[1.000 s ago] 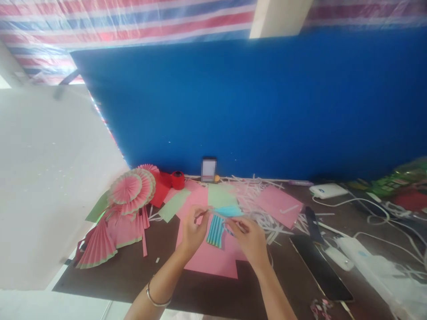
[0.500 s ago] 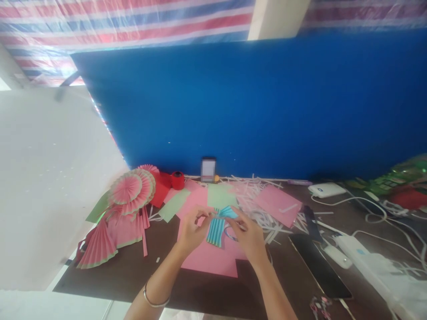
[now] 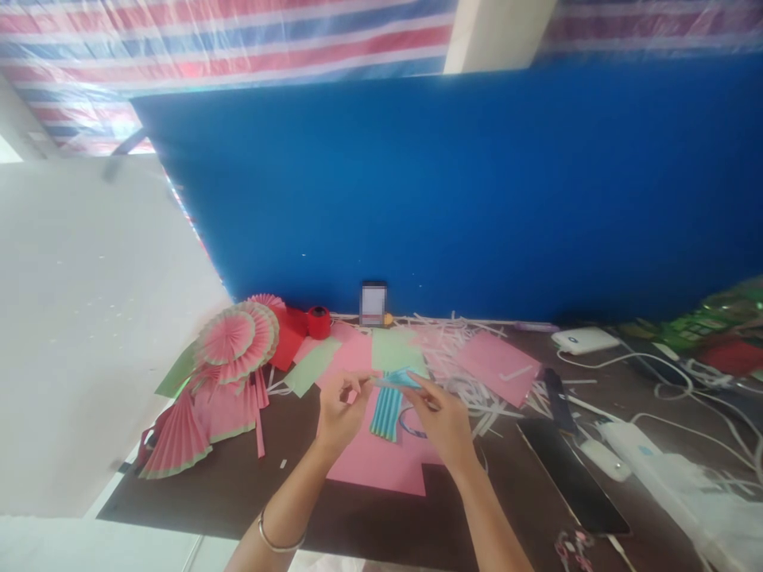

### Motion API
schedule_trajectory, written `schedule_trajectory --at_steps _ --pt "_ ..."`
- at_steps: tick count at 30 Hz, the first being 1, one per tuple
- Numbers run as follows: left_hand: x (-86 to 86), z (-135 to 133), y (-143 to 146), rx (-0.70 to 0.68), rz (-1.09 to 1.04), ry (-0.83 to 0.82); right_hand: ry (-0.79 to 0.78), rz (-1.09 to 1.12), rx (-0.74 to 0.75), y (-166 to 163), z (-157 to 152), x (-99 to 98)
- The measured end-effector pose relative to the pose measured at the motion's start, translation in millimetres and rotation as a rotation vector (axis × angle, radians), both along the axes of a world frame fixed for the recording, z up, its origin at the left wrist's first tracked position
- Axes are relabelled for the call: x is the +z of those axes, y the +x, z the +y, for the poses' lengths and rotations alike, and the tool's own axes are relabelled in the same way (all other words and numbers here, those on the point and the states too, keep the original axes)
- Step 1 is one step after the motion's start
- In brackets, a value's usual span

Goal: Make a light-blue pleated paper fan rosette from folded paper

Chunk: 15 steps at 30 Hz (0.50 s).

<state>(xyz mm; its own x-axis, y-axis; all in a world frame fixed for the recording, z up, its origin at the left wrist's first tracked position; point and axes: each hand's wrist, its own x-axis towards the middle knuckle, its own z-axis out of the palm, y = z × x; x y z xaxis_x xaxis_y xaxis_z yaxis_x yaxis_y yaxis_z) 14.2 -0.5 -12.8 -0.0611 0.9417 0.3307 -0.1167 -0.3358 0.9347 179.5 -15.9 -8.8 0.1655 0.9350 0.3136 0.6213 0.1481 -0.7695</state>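
Observation:
My left hand (image 3: pixel 344 407) and my right hand (image 3: pixel 444 417) face each other over the pink paper (image 3: pixel 381 474). Between their fingertips stretches a strip of light blue pleated paper (image 3: pixel 398 378), its left end pinched by my left hand and its right end by my right. Just below it, a second blue pleated paper (image 3: pixel 385 415) lies on the pink sheet with its folds running toward me. Beside my right fingers is a thin ring-shaped item (image 3: pixel 411 424), partly covered by the hand.
Pink and green paper fans (image 3: pixel 230 342) are piled at the left. A red tape roll (image 3: pixel 319 322) stands near the blue panel (image 3: pixel 387 191). White paper strips (image 3: pixel 477 397) lie scattered right of centre. A black phone (image 3: pixel 572 477), cables and a power strip (image 3: pixel 649 461) occupy the right.
The blue pleated paper, fanned out by my right fingers before, is now drawn narrower and flatter between both hands. My hands have barely shifted.

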Motion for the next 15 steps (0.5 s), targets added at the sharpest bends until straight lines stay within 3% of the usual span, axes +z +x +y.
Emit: schedule_trajectory --at_steps 6,11,15 --pt "1.3 0.4 -3.1 -0.156 -0.082 0.046 -0.032 0.149 0.015 -2.7 -0.2 3.4" --pt "-12.3 13.8 6.3 -0.288 -0.215 0.114 -0.053 0.315 0.001 -7.1 2.4 2.0" --pt "-21.0 21.1 16.4 -0.313 -0.118 0.084 -0.057 0.37 -0.009 -6.7 6.1 -6.8"
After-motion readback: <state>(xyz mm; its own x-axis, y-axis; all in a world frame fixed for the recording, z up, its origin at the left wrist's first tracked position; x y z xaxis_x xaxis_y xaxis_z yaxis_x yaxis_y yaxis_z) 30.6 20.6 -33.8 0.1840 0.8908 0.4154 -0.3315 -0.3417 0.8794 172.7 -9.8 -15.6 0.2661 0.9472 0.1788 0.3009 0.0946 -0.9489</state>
